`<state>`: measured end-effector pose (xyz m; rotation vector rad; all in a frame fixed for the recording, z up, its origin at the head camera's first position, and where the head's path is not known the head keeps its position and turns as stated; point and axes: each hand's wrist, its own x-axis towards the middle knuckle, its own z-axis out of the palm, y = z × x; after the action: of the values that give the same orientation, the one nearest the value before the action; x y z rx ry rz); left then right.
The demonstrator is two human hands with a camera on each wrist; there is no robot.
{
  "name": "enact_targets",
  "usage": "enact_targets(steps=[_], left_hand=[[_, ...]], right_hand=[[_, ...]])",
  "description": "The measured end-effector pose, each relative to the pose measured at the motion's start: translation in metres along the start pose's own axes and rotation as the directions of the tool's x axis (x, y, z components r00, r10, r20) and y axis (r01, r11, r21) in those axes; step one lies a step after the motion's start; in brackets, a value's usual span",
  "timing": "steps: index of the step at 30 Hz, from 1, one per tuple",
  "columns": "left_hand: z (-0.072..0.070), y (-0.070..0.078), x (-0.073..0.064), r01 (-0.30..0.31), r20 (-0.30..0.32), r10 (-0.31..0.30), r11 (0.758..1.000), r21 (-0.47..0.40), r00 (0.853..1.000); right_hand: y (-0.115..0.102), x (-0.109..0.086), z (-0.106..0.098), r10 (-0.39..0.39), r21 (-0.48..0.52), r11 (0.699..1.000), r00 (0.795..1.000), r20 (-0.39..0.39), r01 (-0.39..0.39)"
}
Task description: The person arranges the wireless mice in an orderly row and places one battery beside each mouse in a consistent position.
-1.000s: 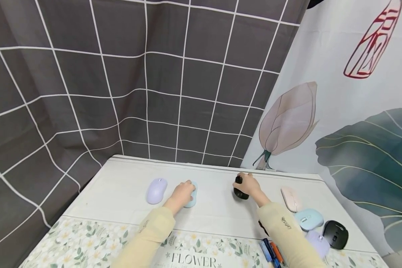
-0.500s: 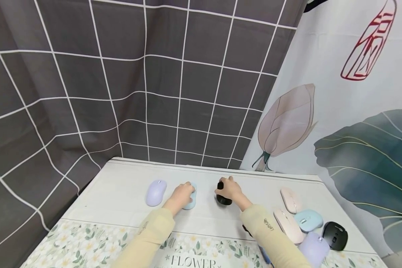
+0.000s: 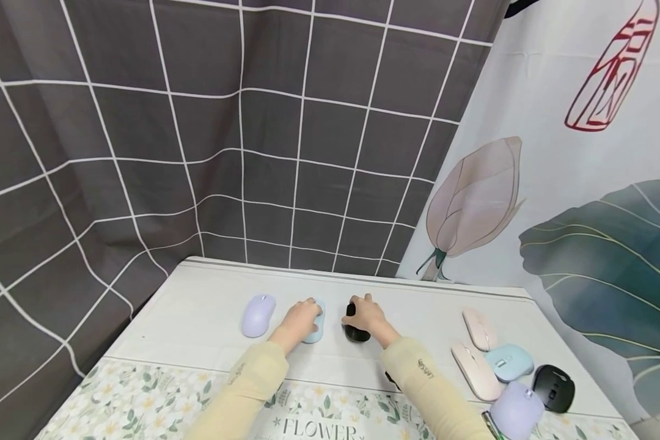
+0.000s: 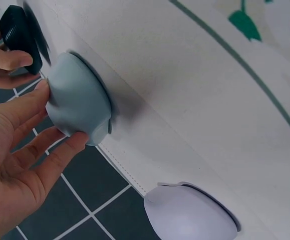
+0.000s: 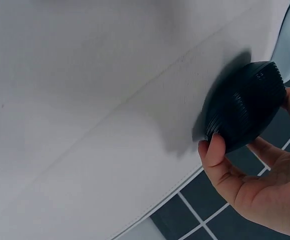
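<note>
While the left hand (image 3: 298,322) grips a pale blue mouse (image 4: 80,95) on the white table (image 3: 209,305), the right hand (image 3: 367,316) holds a black mouse (image 5: 244,107) near it, on the right side. Left of both lies a purple mouse (image 3: 258,316).

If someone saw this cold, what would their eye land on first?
Probably the dark grid curtain filling the upper left and middle of the head view. Then, near the table's middle, the left hand holds a blue mouse and the right hand a black mouse. At the right lie five more mice in a cluster.
</note>
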<state>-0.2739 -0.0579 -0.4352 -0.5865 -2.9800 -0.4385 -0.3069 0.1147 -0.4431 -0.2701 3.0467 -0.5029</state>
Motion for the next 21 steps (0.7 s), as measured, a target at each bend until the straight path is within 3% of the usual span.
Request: enact_targets(steps=[21], left_hand=[[0.0013, -0.0013, 0.0019, 0.016, 0.015, -0.016, 1.000, -0.018, 1.000]], right_hand=[[-0.0042, 0.0005, 0.0053, 0.031, -0.095, 0.995, 0.999, 0.038, -0.028]])
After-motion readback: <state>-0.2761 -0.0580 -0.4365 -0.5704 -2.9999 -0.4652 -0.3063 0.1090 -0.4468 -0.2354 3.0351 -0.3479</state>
